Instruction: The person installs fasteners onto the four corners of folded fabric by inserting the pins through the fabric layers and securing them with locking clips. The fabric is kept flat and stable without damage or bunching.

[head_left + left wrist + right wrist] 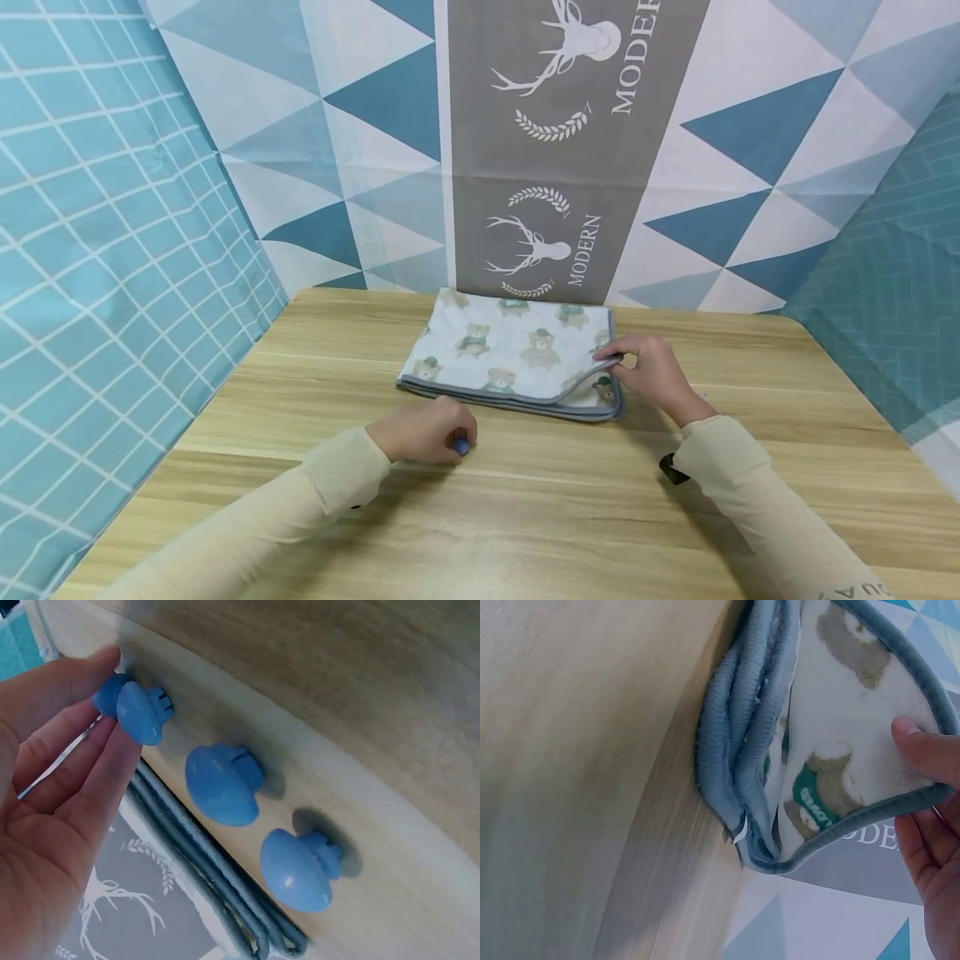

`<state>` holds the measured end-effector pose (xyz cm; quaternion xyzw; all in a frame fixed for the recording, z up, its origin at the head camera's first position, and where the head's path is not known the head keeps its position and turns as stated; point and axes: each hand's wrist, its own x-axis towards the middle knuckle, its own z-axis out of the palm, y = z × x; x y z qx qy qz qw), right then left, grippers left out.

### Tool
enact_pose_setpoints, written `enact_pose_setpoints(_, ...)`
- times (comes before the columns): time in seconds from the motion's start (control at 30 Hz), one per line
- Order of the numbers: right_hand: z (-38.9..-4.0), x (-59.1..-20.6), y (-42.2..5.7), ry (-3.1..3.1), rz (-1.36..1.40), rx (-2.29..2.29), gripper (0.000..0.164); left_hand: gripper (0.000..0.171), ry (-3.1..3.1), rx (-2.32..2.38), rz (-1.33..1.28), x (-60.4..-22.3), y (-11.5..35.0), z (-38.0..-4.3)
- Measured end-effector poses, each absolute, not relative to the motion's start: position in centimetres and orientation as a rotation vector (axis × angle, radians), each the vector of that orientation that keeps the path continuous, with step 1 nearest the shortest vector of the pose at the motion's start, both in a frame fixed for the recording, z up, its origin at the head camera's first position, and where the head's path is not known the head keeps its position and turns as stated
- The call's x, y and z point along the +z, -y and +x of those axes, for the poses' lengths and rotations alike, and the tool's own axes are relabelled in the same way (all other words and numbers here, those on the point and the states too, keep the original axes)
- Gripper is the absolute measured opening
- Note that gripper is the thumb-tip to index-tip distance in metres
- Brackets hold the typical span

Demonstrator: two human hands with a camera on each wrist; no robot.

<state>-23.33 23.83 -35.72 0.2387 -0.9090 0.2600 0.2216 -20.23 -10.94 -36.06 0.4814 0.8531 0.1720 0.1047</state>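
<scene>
A folded white baby blanket [510, 346] with bear prints and grey-blue edging lies at the back of the table. My right hand [654, 375] pinches its top layer at the near right corner between thumb and fingers, lifting that corner off the folds below. In the right wrist view the raised flap [847, 742] stands apart from the stacked layers. Left of the blanket's front edge, my left hand [423, 429] holds a blue mushroom-shaped clip [461, 447] at its fingertips. Two more such clips, a nearer one [223, 784] and another [300, 868], lie on the wood in the left wrist view.
The wooden table [525, 525] reaches patterned cloth hangings [390, 142] at the back and blue grid cloth [112, 208] on the left. A black object [673, 468] shows beside the right sleeve.
</scene>
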Motion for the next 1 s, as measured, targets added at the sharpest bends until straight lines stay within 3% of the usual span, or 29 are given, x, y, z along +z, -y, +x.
enact_pose_setpoints(0.27,-23.2,-35.5,-23.7,2.526,0.653,0.729,0.016,0.008,-2.543,0.602,1.427,-34.6,10.5,-21.6)
enact_pose_setpoints(0.7,-23.2,-35.3,-23.5,2.502,0.661,0.735,0.021,0.021,-2.445,1.046,1.162,-31.9,6.7,-28.7)
enact_pose_setpoints(1.0,-23.2,-34.9,-22.6,2.497,0.688,0.671,0.021,0.026,-2.44,1.113,1.06,-32.1,2.9,-31.0)
